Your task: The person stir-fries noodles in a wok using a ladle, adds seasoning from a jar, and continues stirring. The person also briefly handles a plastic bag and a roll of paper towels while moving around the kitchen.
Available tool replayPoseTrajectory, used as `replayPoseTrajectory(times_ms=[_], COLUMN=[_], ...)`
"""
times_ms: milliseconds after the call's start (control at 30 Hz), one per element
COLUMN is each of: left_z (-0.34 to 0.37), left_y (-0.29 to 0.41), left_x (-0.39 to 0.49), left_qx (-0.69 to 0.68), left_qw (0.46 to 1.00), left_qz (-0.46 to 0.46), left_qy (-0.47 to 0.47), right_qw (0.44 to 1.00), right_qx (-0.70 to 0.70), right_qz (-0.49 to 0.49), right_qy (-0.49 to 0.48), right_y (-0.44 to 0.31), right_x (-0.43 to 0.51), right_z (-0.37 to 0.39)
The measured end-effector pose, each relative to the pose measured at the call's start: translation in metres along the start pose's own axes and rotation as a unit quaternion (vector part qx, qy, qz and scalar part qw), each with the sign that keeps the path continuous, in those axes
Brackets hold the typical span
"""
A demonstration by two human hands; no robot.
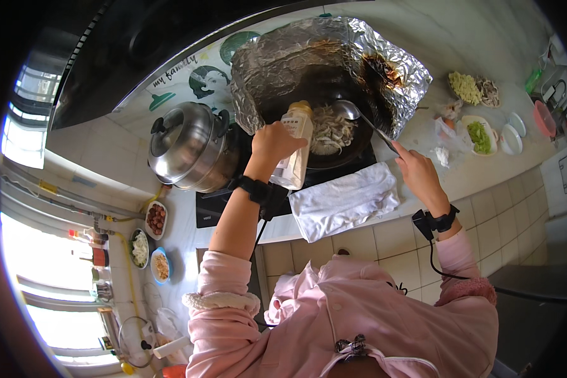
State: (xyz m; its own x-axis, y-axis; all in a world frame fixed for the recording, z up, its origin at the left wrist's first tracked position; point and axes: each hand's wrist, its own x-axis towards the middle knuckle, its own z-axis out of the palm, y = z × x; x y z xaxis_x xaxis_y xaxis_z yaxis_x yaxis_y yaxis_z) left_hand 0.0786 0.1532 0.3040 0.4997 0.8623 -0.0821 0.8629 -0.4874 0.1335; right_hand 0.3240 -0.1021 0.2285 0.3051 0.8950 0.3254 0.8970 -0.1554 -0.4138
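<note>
My left hand (275,144) grips a clear plastic seasoning bottle (296,160) with a yellow cap, tilted above the near left side of a dark wok (359,149). Pale sliced food (331,130), perhaps mushrooms or meat, lies in the wok. Near the wok's right side, my right hand (418,172) holds the handle of a metal ladle (347,110), whose bowl is at the food's upper right edge. Crumpled, partly scorched aluminium foil (302,56) stands around the back and sides of the wok. Whether anything flows from the bottle, I cannot tell.
A lidded steel steamer pot (189,151) stands left of the wok. A folded white towel (345,201) lies at the counter's front edge. On the right are a dish of chopped greens (479,137) and a plate of cut food (465,87). A dish of reddish-brown pieces (156,219) sits lower left.
</note>
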Motion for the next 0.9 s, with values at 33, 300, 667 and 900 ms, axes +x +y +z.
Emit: replayPoseTrajectory(times_ms=[33,300,667,900], left_z=[0.005,0.032,0.049,0.027], left_y=[-0.005,-0.024,-0.055,-0.199], left_x=[-0.001,-0.043,-0.125,-0.274], left_qx=[-0.052,-0.656,-0.878,-0.779], left_qw=[0.999,0.745,0.473,0.589], left_qz=[0.0,-0.049,0.068,0.036], left_qy=[0.002,-0.108,-0.034,0.211], right_qw=[1.0,0.999,0.998,0.98], right_qx=[0.012,0.041,-0.015,0.084], right_qz=[-0.002,0.029,-0.013,0.077], right_qy=[0.003,-0.011,-0.052,-0.165], right_y=[-0.001,-0.006,0.048,0.115], right_x=[0.001,0.009,0.064,0.113], right_z=[-0.001,-0.008,0.058,0.113])
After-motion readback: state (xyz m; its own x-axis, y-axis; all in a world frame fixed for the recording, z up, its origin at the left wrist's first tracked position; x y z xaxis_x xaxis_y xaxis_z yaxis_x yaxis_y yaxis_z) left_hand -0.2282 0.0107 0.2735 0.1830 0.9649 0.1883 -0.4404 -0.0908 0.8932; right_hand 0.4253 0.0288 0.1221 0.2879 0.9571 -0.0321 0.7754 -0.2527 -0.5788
